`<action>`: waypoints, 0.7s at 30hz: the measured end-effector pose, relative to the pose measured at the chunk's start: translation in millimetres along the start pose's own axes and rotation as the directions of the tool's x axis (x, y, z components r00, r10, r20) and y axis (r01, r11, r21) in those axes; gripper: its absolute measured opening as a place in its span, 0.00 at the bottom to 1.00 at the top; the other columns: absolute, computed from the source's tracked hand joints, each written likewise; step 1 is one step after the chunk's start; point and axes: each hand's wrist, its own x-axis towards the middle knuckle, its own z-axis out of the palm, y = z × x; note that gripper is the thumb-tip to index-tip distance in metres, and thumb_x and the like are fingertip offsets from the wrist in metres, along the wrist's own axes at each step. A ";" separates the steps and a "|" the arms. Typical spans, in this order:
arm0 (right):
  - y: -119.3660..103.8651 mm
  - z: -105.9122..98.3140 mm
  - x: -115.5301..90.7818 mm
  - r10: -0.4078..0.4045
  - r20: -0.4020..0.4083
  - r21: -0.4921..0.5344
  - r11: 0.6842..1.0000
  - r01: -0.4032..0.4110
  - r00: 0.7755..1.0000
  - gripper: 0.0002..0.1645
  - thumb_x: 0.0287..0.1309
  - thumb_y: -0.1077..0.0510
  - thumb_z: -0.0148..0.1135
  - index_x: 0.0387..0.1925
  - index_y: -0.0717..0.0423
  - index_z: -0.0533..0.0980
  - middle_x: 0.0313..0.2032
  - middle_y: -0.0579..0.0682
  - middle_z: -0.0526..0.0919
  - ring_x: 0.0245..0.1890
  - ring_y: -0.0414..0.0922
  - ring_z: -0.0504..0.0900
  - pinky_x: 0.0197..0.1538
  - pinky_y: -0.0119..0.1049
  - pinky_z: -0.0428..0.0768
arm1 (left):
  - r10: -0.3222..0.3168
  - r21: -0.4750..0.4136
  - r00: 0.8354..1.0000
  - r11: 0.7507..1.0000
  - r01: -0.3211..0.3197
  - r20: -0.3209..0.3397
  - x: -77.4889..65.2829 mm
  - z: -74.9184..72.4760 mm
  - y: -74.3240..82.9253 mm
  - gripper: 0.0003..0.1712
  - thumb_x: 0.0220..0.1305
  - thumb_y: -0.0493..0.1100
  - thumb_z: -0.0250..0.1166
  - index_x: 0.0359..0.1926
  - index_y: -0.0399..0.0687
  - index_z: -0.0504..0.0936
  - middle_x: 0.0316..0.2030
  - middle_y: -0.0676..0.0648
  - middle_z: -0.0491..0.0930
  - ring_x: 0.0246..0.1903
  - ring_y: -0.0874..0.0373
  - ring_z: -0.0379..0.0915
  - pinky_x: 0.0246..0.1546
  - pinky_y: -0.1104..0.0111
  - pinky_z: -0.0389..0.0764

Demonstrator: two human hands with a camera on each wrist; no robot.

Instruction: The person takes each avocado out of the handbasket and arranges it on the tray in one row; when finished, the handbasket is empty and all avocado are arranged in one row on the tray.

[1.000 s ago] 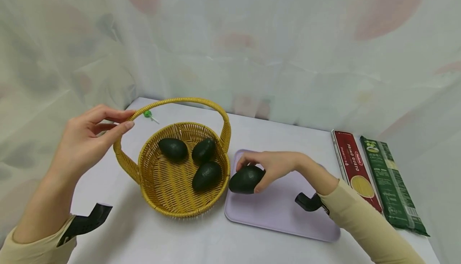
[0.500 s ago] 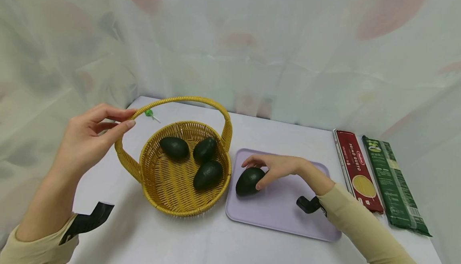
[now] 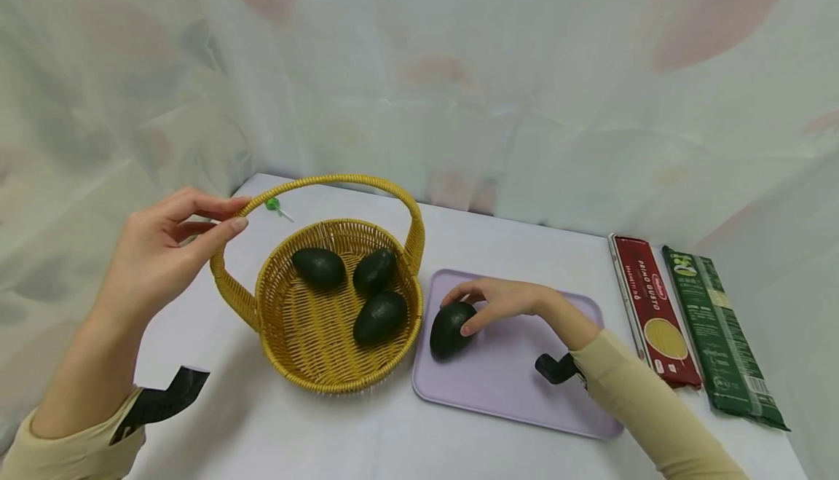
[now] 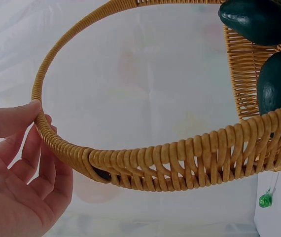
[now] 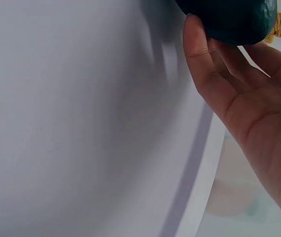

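Observation:
Thumb and fingers of my left hand point(image 3: 160, 254) pinch the arched handle point(image 4: 61, 42) of a yellow wicker basket point(image 3: 298, 374) at its left side. Inside the basket lie three dark green avocados, one point(image 3: 317, 269) at the back left, another point(image 3: 374, 271) at the back right and the third point(image 3: 380, 317) at the front right. To the right, my right hand point(image 3: 501, 301) holds a fourth avocado point(image 3: 448, 331) over the left part of a lilac tray point(image 3: 505, 385). In the right wrist view its fingers curve round the lower side of that avocado point(image 5: 234, 22).
A red spaghetti pack point(image 3: 655, 312) and a green packet point(image 3: 724, 338) lie side by side on the right of the white table point(image 3: 314, 436). Behind the basket lies a green lollipop point(image 3: 272, 205). A patterned curtain point(image 3: 498, 87) hangs behind the table.
My right hand has moved the avocado from the tray's left edge beside the basket a little to the right, turning it more upright. My left hand keeps its place on the handle.

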 end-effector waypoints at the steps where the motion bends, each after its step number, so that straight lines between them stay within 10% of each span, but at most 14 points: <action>1: 0.3 -0.2 0.6 0.000 -0.001 -0.004 1.000 0.000 1.000 0.32 0.54 0.50 0.70 0.61 0.46 0.73 0.56 0.41 0.77 0.57 0.45 0.73 0.59 0.44 0.70 | 0.000 0.000 1.000 1.000 0.000 0.000 0.0 0.0 0.3 0.08 0.58 0.28 0.68 0.40 0.33 0.83 0.42 0.58 0.85 0.39 0.63 0.79 0.39 0.81 0.78; 21: 3.8 -1.3 3.2 -0.011 -0.028 -0.008 1.000 0.011 1.000 0.32 0.58 0.50 0.66 0.65 0.45 0.70 0.61 0.39 0.73 0.62 0.44 0.68 0.64 0.46 0.67 | 0.012 -0.008 1.000 1.000 -0.012 0.004 -0.5 -0.1 1.5 0.08 0.58 0.27 0.67 0.40 0.32 0.83 0.42 0.56 0.85 0.39 0.62 0.78 0.40 0.81 0.78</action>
